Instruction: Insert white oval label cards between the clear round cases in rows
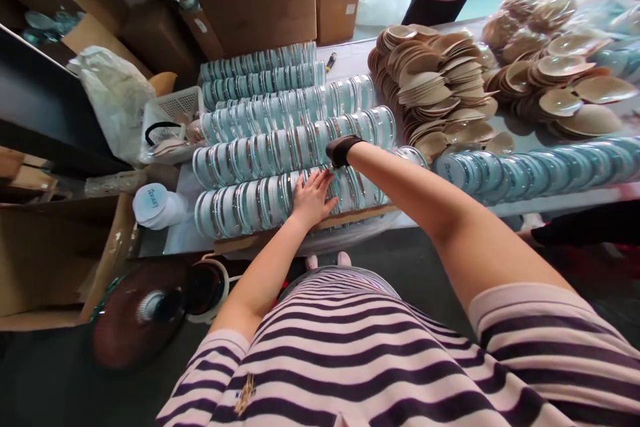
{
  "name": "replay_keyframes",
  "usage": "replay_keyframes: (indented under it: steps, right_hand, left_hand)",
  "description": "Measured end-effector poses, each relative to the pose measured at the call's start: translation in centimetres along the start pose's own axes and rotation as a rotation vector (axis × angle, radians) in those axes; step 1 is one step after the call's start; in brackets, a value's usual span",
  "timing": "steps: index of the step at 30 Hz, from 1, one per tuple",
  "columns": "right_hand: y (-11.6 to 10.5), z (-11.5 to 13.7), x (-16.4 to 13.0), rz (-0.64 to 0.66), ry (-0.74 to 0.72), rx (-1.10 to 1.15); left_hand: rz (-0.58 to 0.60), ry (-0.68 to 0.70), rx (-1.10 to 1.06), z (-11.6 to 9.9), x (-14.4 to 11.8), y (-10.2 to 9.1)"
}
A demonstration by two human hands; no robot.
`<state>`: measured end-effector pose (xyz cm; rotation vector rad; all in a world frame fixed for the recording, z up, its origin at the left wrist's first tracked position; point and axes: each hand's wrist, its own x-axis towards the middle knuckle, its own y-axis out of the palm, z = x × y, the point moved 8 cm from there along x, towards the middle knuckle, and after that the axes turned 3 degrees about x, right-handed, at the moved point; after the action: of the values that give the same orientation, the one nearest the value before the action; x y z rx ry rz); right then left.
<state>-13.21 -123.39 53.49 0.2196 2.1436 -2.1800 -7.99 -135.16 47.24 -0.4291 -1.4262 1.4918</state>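
Observation:
My left hand (311,197) lies palm down with its fingers spread on the front row of clear round plastic containers (240,208). The row lies on its side, with pale discs and rims showing along it. Just beyond my left fingertips is my right hand (343,149), in a dark glove, reaching down between the front row and the row of containers (270,149) behind it. Its fingers are bent downward and mostly hidden, so whether they grip anything does not show. A cardboard edge (350,217) runs under the front row.
Brown shell-shaped pieces (425,73) are piled to the right, beside another row of clear round containers (545,170). A white basket (167,117) and stacked round discs (155,205) stand left. An open carton (255,7) is behind; a fan (140,313) stands below left.

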Motion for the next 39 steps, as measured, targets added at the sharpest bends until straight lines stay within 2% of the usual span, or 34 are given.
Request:
replay_keyframes:
  steps: [3, 7, 9, 11, 13, 15, 17, 20, 22, 24, 25, 27, 28, 31, 32, 33, 35, 37, 39]
  right_hand:
    - [0.2, 0.5, -0.2, 0.02, 0.01, -0.062]
    - [1.2, 0.9, -0.1, 0.075, -0.106, 0.028]
    - [1.1, 0.7, -0.4, -0.017, -0.128, 0.0]
    - [1.1, 0.6, -1.6, -0.178, -0.131, -0.045]
    - [2.0, 0.6, -3.7, -0.35, -0.136, -0.015]
    - [4.4, 0.3, -6.2, -0.484, -0.103, 0.101]
    - [8.3, -0.1, -8.3, -0.571, -0.016, 0.213]
    - [15.3, 0.8, -9.4, -0.577, 0.014, 0.318]
    - [19.0, 1.6, -9.2, -0.566, 0.019, 0.343]
    - [20.9, 2.1, -9.1, -0.576, 0.022, 0.353]
    - [21.2, 2.2, -9.2, -0.586, 0.014, 0.359]
    - [20.2, 1.6, -9.8, -0.608, -0.011, 0.366]
    - [19.1, 0.9, -10.2, -0.626, -0.019, 0.368]
    - [13.1, -3.4, -11.5, -0.714, 0.094, 0.344]
    - [10.8, -5.3, -11.7, -0.737, 0.195, 0.316]
    - [8.7, -6.6, -11.1, -0.689, 0.246, 0.268]
    - [5.6, -7.8, -8.8, -0.496, 0.221, 0.205]
    - [3.7, -7.6, -6.1, -0.282, 0.146, 0.145]
    - [2.9, -6.7, -3.9, -0.113, 0.078, 0.072]
  left_hand:
    - [0.002, -0.009, -0.003, 0.0, 0.0, -0.1]
    - [-0.002, -0.022, -0.002, 0.1, 0.1, -0.2]
    - [0.006, -0.025, -0.001, 0.1, 0.2, -0.1]
    - [0.009, -0.029, -0.004, 0.2, 0.2, -0.1]
    - [0.002, -0.039, -0.013, 0.2, 0.1, -0.3]
    - [-0.008, -0.04, -0.026, 0.2, 0.0, -0.4]
    - [-0.009, -0.035, -0.036, 0.0, 0.0, -0.5]
    - [-0.004, -0.034, -0.045, -0.1, -0.1, -0.6]
    - [-0.006, -0.037, -0.048, 0.0, -0.1, -0.6]
    - [0.001, -0.035, -0.049, 0.0, -0.2, -0.7]
    - [0.009, -0.034, -0.05, 0.1, -0.3, -0.7]
    - [0.022, -0.036, -0.054, 0.0, -0.4, -0.9]
    - [0.02, -0.033, -0.055, -0.2, -0.3, -1.1]
    - [0.0, 0.013, -0.053, -1.8, 0.4, -1.5]
    - [0.005, 0.029, -0.048, -2.4, 0.8, -1.4]
    - [0.018, 0.038, -0.038, -3.0, 1.2, -1.1]
    - [0.046, 0.04, -0.006, -3.9, 1.9, -0.4]
    - [0.054, 0.041, 0.031, -4.4, 2.4, 0.2]
    - [0.049, 0.048, 0.056, -4.5, 2.5, 0.5]
